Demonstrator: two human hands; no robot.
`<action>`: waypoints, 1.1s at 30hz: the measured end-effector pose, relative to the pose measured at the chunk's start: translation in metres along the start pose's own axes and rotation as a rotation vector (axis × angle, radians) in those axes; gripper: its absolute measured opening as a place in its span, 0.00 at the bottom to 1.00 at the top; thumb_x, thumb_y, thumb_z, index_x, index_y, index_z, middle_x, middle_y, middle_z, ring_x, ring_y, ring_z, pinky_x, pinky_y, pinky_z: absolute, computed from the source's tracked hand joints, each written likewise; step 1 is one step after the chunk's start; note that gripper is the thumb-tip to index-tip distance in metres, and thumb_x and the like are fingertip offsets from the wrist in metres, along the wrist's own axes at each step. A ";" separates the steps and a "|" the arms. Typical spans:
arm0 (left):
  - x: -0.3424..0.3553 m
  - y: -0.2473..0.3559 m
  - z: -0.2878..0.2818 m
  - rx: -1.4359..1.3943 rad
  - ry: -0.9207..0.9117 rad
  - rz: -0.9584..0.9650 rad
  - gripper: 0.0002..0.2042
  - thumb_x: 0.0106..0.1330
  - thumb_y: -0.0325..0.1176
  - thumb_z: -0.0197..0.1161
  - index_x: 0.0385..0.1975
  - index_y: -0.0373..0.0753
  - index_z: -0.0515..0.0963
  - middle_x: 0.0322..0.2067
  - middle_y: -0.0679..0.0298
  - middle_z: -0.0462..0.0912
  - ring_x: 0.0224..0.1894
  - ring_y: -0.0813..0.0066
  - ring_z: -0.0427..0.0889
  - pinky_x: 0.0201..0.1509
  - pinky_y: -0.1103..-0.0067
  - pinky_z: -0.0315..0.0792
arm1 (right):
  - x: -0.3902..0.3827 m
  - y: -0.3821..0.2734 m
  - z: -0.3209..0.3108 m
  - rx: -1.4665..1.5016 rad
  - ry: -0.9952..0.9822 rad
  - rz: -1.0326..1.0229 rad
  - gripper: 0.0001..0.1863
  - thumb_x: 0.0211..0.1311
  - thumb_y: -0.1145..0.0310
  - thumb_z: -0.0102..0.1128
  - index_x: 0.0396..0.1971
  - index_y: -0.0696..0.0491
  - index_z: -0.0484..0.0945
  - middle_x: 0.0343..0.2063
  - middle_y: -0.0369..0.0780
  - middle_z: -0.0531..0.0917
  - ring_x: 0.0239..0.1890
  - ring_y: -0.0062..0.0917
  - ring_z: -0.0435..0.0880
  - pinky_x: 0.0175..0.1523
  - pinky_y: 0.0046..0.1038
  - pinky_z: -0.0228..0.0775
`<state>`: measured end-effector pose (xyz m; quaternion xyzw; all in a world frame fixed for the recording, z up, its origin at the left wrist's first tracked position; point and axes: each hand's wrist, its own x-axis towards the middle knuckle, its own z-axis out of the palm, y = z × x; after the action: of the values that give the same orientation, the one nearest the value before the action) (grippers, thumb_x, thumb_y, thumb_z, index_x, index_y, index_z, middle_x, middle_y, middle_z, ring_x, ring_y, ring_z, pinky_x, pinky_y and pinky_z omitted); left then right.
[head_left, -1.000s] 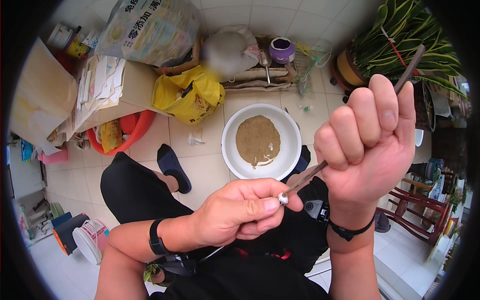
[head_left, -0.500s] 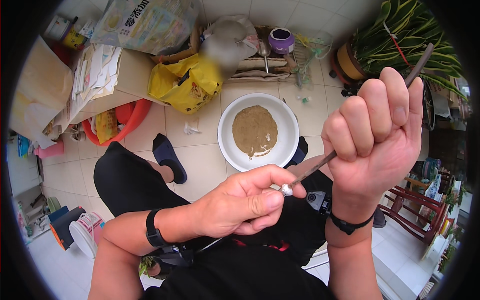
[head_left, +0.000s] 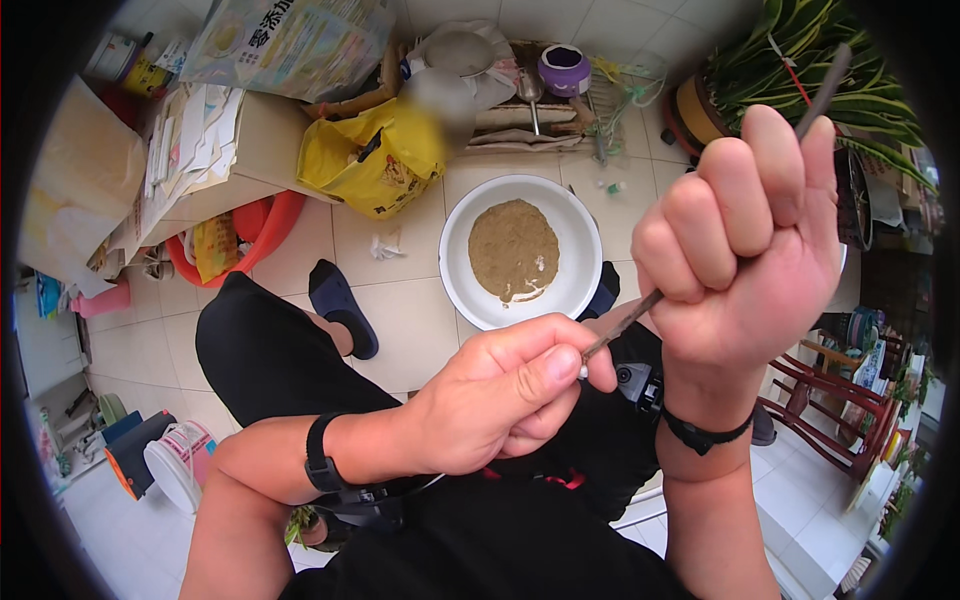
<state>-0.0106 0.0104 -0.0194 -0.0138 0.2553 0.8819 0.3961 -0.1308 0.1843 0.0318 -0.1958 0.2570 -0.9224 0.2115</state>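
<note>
Dark brown stick (head_left: 622, 326), thin & slightly bent, is in both hands. L hand (head_left: 500, 395) is pinched shut on its narrow end, thumb vs. index, other fingers curled under; a small white bit (head_left: 584, 371) pokes out at the tip, too small to ID. R hand (head_left: 735, 225) is closed in a fist round the stick farther up, w/ the broader end sticking out past the fingers.

Using the white basin (head_left: 582, 245) as ref.: L hand & narrow end show just on the person's side of it, R hand to its right, broad end farther right & beyond. Stick looks light & stiff, wood or metal, can't tell which. If wood, narrow end is prob. the weak part, so a gentle fingertip pinch there & a full grip on the thicker length seem best. Surface looks dull, so prob. not slippery; white bit may be soft or loose.

Inside basin: a flat brown layer (head_left: 513, 247), prob. damp & grainy, w/ pale patches nr. its lower edge. Dark slipper (head_left: 337, 300) & crumpled tissue (head_left: 387, 247) on the floor left of basin; red tub (head_left: 281, 222) farther left. Beyond basin: yellow bag (head_left: 350, 165) to the left, metal scoop (head_left: 531, 92) & purple tub (head_left: 567, 78) roughly straight behind. Long-leaved plant (head_left: 750, 75) beyond it, far right.
</note>
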 end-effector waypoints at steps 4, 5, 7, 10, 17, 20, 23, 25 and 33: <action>-0.002 -0.004 -0.001 -0.011 0.012 0.014 0.18 0.84 0.45 0.45 0.50 0.34 0.71 0.20 0.72 0.59 0.18 0.85 0.50 0.20 0.83 0.48 | 0.001 0.002 0.002 -0.008 -0.043 0.007 0.24 0.85 0.51 0.29 0.25 0.44 0.57 0.14 0.27 0.54 0.12 0.15 0.46 0.16 0.21 0.38; -0.001 -0.004 0.000 -0.015 0.011 0.014 0.17 0.84 0.45 0.46 0.50 0.35 0.71 0.20 0.72 0.58 0.18 0.85 0.50 0.20 0.82 0.48 | 0.001 0.001 0.002 -0.006 -0.041 0.006 0.24 0.85 0.51 0.29 0.25 0.44 0.57 0.14 0.27 0.54 0.12 0.15 0.46 0.16 0.21 0.38; -0.002 -0.004 0.001 -0.019 0.012 0.012 0.17 0.84 0.45 0.46 0.49 0.35 0.71 0.20 0.72 0.58 0.18 0.85 0.50 0.20 0.82 0.48 | 0.001 0.001 0.003 0.005 -0.037 0.036 0.24 0.86 0.50 0.28 0.25 0.44 0.57 0.14 0.27 0.54 0.12 0.15 0.46 0.16 0.22 0.39; -0.002 -0.005 0.003 0.002 0.010 0.028 0.17 0.84 0.45 0.46 0.47 0.35 0.71 0.19 0.72 0.58 0.18 0.85 0.50 0.20 0.82 0.48 | 0.002 0.012 0.012 0.222 0.004 0.005 0.24 0.85 0.50 0.28 0.25 0.44 0.57 0.14 0.27 0.54 0.12 0.15 0.46 0.17 0.22 0.39; 0.003 -0.001 0.000 -0.062 -0.009 -0.033 0.19 0.84 0.46 0.47 0.49 0.32 0.72 0.17 0.73 0.57 0.15 0.85 0.50 0.17 0.82 0.47 | 0.000 0.003 0.005 0.025 0.125 0.059 0.25 0.85 0.47 0.29 0.26 0.46 0.58 0.14 0.27 0.54 0.13 0.15 0.48 0.18 0.23 0.40; 0.002 0.007 -0.001 -0.148 -0.024 -0.129 0.22 0.83 0.46 0.46 0.52 0.27 0.72 0.16 0.72 0.59 0.14 0.85 0.52 0.17 0.83 0.48 | -0.005 0.000 0.000 0.050 0.055 0.050 0.26 0.85 0.46 0.29 0.26 0.46 0.59 0.15 0.29 0.55 0.13 0.16 0.49 0.18 0.23 0.43; 0.000 0.010 -0.006 -0.123 -0.026 -0.142 0.24 0.82 0.45 0.46 0.52 0.23 0.73 0.17 0.69 0.64 0.15 0.84 0.56 0.17 0.84 0.53 | -0.009 -0.001 -0.002 0.026 0.032 0.007 0.26 0.85 0.46 0.29 0.26 0.47 0.59 0.15 0.30 0.56 0.13 0.17 0.51 0.18 0.24 0.46; -0.001 0.011 -0.010 -0.082 -0.029 -0.135 0.22 0.83 0.42 0.48 0.51 0.23 0.74 0.19 0.66 0.68 0.16 0.83 0.60 0.17 0.84 0.59 | -0.008 0.003 -0.006 0.052 0.058 0.013 0.26 0.85 0.46 0.29 0.26 0.47 0.59 0.15 0.30 0.57 0.14 0.17 0.52 0.18 0.24 0.47; -0.003 0.007 -0.014 -0.058 -0.067 -0.046 0.17 0.82 0.38 0.53 0.53 0.27 0.72 0.24 0.59 0.77 0.16 0.79 0.72 0.18 0.84 0.66 | -0.007 0.001 -0.004 0.073 0.060 -0.012 0.26 0.85 0.47 0.30 0.25 0.47 0.60 0.15 0.31 0.58 0.13 0.18 0.53 0.18 0.24 0.48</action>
<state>-0.0163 -0.0015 -0.0275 -0.0015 0.2156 0.8795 0.4242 -0.1267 0.1885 0.0258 -0.1617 0.2281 -0.9380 0.2050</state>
